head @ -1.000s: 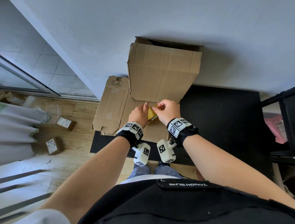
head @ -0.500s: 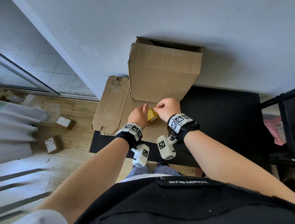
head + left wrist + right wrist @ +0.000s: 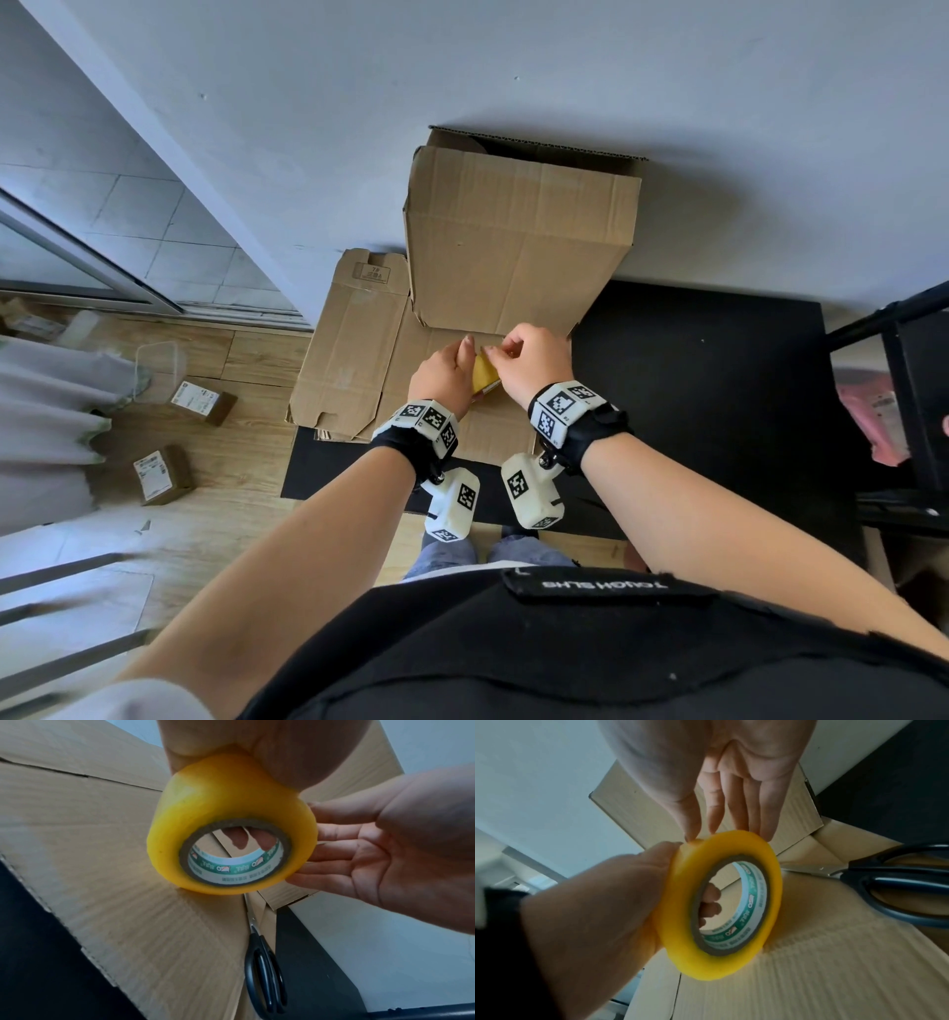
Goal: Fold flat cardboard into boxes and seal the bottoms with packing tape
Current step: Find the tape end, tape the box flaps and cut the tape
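On the black table (image 3: 719,390) one cardboard box (image 3: 518,246) stands opened against the wall (image 3: 513,61), its bottom unseen, with flat cardboard (image 3: 349,360) lying unfolded before it. Close together above that, the left hand (image 3: 444,372) grips the yellow tape roll (image 3: 484,374), fingers (image 3: 709,902) through its core, and the right hand (image 3: 536,354) nips at its rim, probably seeking the loose end; scissors (image 3: 264,973) lie beside, so no tape looks laid yet.

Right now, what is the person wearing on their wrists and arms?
Both wrists wear a black strap topped with white blocks printed with black-and-white square codes: left strap, right strap. Under each hangs a rounded white pod with the same codes: left pod, right pod. The left forearm and right forearm are sleeveless.
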### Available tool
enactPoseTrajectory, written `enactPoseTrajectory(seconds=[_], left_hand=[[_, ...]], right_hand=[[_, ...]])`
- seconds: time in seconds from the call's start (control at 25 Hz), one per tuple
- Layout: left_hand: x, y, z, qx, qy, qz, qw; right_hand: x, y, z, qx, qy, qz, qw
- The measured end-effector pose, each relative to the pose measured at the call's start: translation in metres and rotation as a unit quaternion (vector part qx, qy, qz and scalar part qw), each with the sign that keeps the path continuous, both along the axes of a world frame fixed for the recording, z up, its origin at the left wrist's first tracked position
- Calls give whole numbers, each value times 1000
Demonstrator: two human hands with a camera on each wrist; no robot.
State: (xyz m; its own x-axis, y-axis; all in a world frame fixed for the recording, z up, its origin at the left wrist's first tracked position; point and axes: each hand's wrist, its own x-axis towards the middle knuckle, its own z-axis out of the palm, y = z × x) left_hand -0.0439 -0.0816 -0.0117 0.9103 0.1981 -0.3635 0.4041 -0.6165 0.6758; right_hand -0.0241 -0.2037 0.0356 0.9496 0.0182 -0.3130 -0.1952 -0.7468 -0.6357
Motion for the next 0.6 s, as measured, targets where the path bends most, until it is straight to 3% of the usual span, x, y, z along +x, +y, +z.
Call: enactPoseTrajectory(seconds=[0.6], left_hand=[[0,0,-2,6,11,17,1000]], right_hand=[[3,2,0,13,5,-33,999]])
